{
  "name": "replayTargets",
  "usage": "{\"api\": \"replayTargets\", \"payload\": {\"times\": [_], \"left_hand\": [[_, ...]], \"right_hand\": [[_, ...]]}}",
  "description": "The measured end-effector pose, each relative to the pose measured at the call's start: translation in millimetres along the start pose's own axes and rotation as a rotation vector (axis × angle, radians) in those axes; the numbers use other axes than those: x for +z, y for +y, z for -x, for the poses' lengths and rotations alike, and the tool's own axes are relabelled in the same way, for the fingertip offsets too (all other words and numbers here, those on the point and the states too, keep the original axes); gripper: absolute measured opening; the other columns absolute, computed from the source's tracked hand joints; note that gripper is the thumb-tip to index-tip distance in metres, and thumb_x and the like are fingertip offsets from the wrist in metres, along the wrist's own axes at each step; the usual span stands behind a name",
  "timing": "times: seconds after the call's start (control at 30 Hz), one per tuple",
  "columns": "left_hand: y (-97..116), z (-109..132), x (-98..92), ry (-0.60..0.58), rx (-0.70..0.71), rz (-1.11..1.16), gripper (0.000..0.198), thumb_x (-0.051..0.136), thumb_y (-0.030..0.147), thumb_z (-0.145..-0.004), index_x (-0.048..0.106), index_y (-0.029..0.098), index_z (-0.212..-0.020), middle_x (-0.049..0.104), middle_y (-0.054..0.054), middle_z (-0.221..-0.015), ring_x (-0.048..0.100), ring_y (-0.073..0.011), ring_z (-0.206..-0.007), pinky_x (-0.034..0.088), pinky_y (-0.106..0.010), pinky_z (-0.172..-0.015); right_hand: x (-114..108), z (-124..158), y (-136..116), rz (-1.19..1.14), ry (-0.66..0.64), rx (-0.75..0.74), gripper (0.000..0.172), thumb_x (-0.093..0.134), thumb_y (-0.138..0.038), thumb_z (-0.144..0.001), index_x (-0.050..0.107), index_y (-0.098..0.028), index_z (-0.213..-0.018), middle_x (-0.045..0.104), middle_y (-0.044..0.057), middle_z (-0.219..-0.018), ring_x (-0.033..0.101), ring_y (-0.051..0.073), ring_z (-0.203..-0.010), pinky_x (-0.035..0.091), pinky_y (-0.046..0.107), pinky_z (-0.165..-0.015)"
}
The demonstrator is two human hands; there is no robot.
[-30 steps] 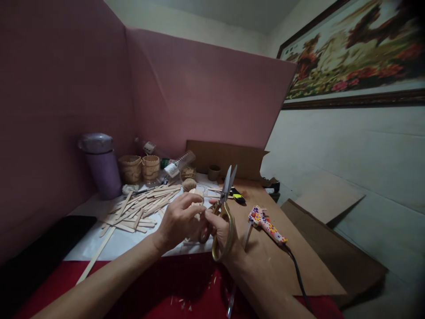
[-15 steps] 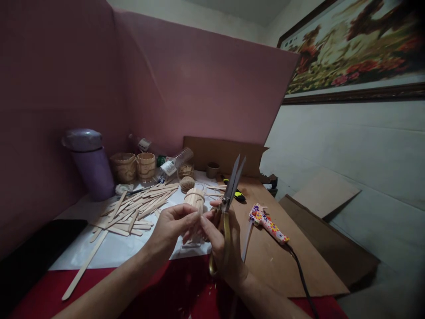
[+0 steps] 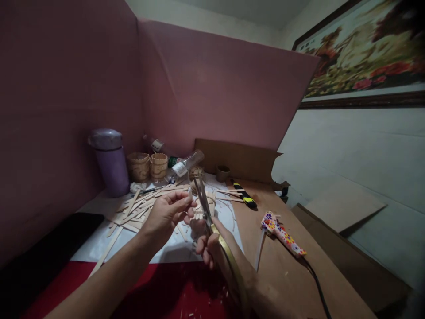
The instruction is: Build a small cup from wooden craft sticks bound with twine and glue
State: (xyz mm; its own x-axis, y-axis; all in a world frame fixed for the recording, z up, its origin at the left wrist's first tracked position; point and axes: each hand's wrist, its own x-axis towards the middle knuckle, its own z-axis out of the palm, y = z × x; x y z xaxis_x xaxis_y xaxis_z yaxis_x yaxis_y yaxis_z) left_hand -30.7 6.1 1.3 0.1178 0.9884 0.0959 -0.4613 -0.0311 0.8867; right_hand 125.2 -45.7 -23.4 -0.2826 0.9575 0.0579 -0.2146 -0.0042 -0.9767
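My left hand (image 3: 171, 215) is closed in a pinch, with a small pale piece (image 3: 190, 193) showing at its fingertips. My right hand (image 3: 221, 248) holds gold-handled scissors (image 3: 206, 208), blades slightly apart and pointing up and left. The blades stand just right of the piece; whether they touch it I cannot tell. Behind them, partly hidden, is a banded bundle of wooden craft sticks (image 3: 210, 201). Many loose craft sticks (image 3: 133, 212) lie heaped beyond my left forearm.
A flowered glue gun (image 3: 282, 235) with a black cord lies on the brown board at right, near a black-and-yellow utility knife (image 3: 245, 195). Further back stand a purple tumbler (image 3: 112, 166), two patterned cups (image 3: 158, 167), a plastic bottle (image 3: 187, 165) and a small pot (image 3: 222, 173).
My hands have moved apart. The scissors have swung from leaning right to pointing left, closer to my left fingertips. The whole scene has shifted rightward in view.
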Motion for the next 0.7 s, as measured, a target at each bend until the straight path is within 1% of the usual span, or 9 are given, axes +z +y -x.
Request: {"api": "replayTargets", "payload": {"times": [0.1,0.23,0.37,0.57,0.7], "left_hand": [[2.8,-1.6,-3.0,-0.001,-0.037,0.013,0.026,0.084,0.026,-0.064,0.066,0.010,-0.072,0.068,-0.005,-0.068,0.060,-0.0091,-0.050,0.045,-0.016,-0.040],[5.9,-0.3,-1.7,0.003,-0.074,0.021,0.027,0.084,0.027,-0.062,0.064,0.011,-0.070,0.067,-0.003,-0.063,0.057,-0.0081,-0.046,0.042,-0.015,-0.037],[10.6,2.8,2.3,0.014,-0.078,-0.003,0.030,0.084,0.029,-0.059,0.060,0.013,-0.066,0.065,-0.002,-0.058,0.054,-0.0078,-0.041,0.040,-0.016,-0.034],[13.0,4.1,3.0,0.017,-0.081,-0.063,0.028,0.081,0.031,-0.060,0.059,0.014,-0.063,0.063,-0.001,-0.055,0.051,-0.0085,-0.037,0.039,-0.019,-0.033],[11.9,3.5,0.6,0.012,-0.068,-0.094,0.029,0.080,0.033,-0.060,0.060,0.014,-0.063,0.062,-0.001,-0.053,0.049,-0.0085,-0.034,0.037,-0.020,-0.030]], "right_hand": [[-2.0,2.2,2.1,0.090,-0.056,-0.017,0.076,0.060,-0.084,-0.062,0.056,-0.018,-0.099,0.058,-0.001,-0.064,0.044,0.008,-0.046,0.033,0.017,-0.042],[-4.2,5.8,-2.9,0.181,-0.143,0.017,0.083,0.052,-0.089,-0.063,0.053,-0.018,-0.106,0.056,-0.001,-0.065,0.038,0.008,-0.046,0.027,0.019,-0.041],[-5.2,7.1,-4.7,0.228,-0.134,0.004,0.082,0.045,-0.089,-0.068,0.053,-0.018,-0.108,0.054,-0.002,-0.062,0.036,0.009,-0.048,0.027,0.020,-0.043],[-9.8,4.4,-1.5,0.259,-0.216,0.021,0.085,0.044,-0.090,-0.066,0.050,-0.017,-0.110,0.053,-0.002,-0.063,0.036,0.008,-0.047,0.026,0.019,-0.040],[-8.0,6.4,-5.5,0.229,-0.189,0.046,0.083,0.046,-0.088,-0.067,0.052,-0.016,-0.106,0.052,-0.003,-0.062,0.031,0.006,-0.043,0.023,0.018,-0.037]]}}
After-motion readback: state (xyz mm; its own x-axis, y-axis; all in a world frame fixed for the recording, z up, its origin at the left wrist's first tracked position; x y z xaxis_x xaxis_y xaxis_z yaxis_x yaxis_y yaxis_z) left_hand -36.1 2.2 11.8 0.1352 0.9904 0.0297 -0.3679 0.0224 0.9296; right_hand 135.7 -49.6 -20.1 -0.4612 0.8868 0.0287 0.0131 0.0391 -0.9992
